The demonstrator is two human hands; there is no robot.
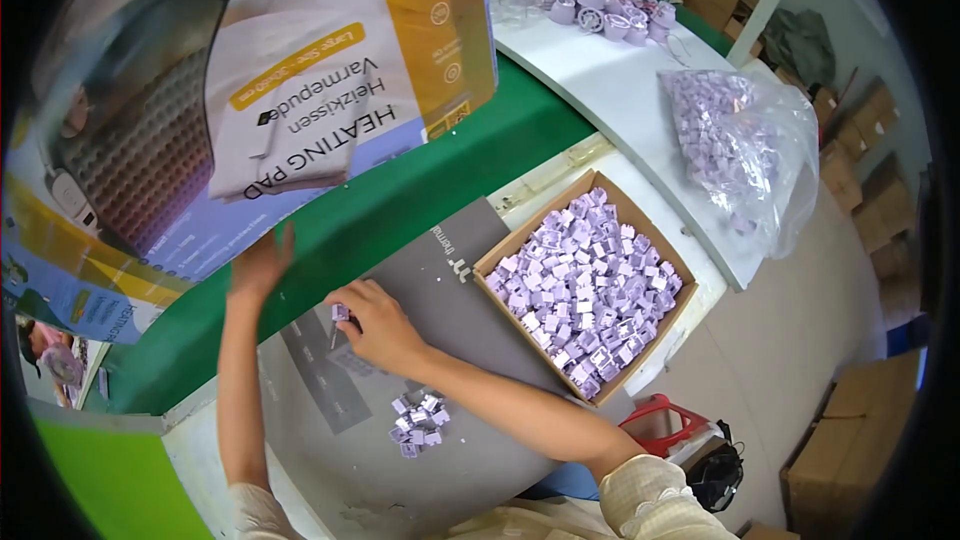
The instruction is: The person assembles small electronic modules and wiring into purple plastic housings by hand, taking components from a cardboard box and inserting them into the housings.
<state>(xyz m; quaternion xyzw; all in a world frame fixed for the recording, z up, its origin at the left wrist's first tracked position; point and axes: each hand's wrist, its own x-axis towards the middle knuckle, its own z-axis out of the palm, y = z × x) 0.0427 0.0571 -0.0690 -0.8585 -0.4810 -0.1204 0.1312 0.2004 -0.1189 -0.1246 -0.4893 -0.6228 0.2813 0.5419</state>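
My right hand (375,325) is closed, with a small lilac plastic part (340,313) pinched between thumb and fingertips. A thin dark piece shows just below that part; what it is I cannot make out. To the left, my left hand (260,265) reaches toward the lower edge of a large printed carton (420,30). It is slightly blurred, a finger stretched out, with nothing visible in it; some fingertips are hidden. A small pile of lilac parts (418,422) lies on the grey mat (350,470), nearer to me than my right hand.
An open cardboard box (520,335) full of similar lilac parts stands right of the mat. Beyond it, a white table (600,90) bears a clear plastic bag (740,140) of lilac parts and a heap of round lilac housings (610,5). Green cloth (400,200) runs below the carton.
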